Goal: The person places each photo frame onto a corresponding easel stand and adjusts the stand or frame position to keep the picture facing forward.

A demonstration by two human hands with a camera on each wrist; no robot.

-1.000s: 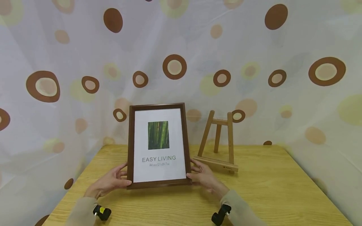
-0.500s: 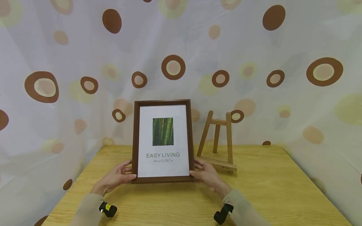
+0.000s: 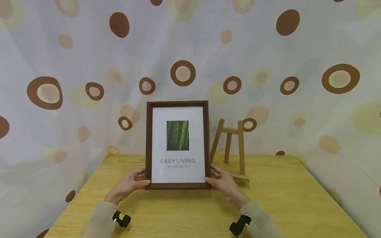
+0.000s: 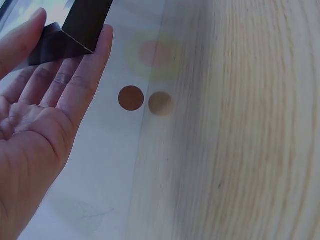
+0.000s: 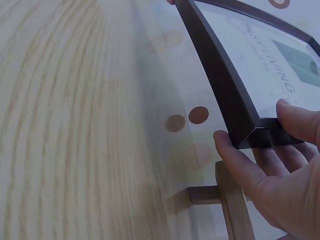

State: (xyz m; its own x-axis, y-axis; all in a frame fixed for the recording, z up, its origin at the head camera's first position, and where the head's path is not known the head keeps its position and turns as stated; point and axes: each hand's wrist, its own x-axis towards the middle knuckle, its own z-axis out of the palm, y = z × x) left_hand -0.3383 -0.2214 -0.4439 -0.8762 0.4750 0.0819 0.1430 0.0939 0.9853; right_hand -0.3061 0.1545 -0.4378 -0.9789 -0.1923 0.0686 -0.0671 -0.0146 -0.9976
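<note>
A dark brown picture frame (image 3: 178,186) is held upright, facing me, in the middle of the head view. Its white sheet shows a small green bamboo picture and the words EASY LIVING. My left hand (image 3: 128,185) grips the lower left corner, thumb on the front and fingers behind; the left wrist view shows the same corner (image 4: 82,32) between thumb and fingers. At the lower right corner my right hand (image 3: 226,185) holds on in the same way. Just right of the frame stands a small wooden easel (image 3: 241,148), its ledge partly hidden by the frame and my right hand.
Beneath everything is a light wood-grain table (image 3: 285,198). A whitish curtain (image 3: 196,39) with brown and beige circles hangs behind it and at both sides. In the right wrist view, part of the easel (image 5: 232,200) lies close under my right hand.
Both hands have shifted the picture frame rightward and upward, and its slight tilt has straightened. It now covers the left part of the easel's ledge. The easel stays in place.
</note>
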